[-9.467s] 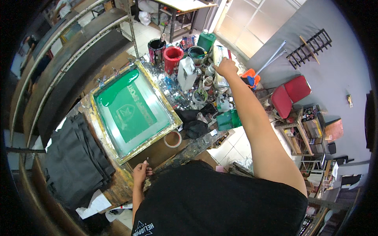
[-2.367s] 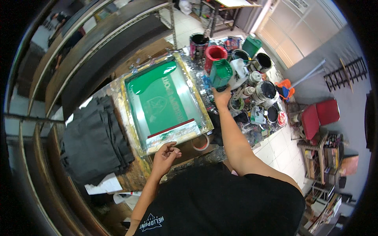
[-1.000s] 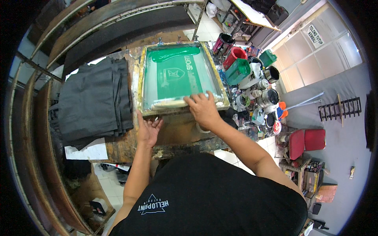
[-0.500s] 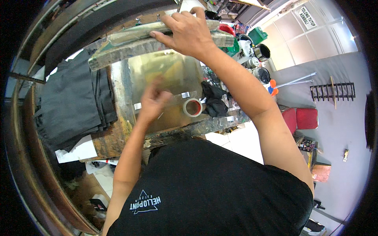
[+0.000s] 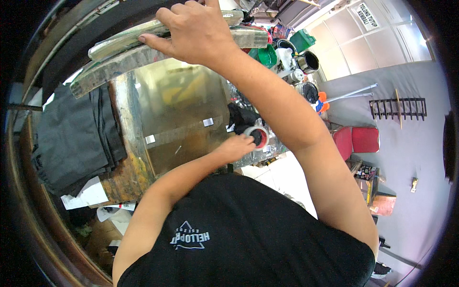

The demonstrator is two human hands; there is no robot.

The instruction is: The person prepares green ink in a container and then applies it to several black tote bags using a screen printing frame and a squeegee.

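Note:
My left hand (image 5: 237, 147) pinches the near-left rim of a roll of tape (image 5: 265, 138), pale outside with a red inner core. Dark cloth shows through the roll's hole. At the upper left, my right hand (image 5: 193, 33) is wrapped over a paint-stained wooden frame (image 5: 112, 71), tilted up, and a long flat bar (image 5: 126, 40) lying along it. Part of that grip is hidden behind the hand. Below the frame is a shiny flat board (image 5: 191, 103) with a yellowish patch and small white tabs.
A stack of black fabric (image 5: 71, 134) lies left of the board. Crumpled black cloth (image 5: 241, 115) sits at its right. Cans and a green container (image 5: 302, 40) crowd the far right. Farther right is a red chair (image 5: 366, 139) by a grey wall.
My left hand has moved right from above the board and taken hold of the tape roll, which has shifted right. My right hand still holds the raised frame.

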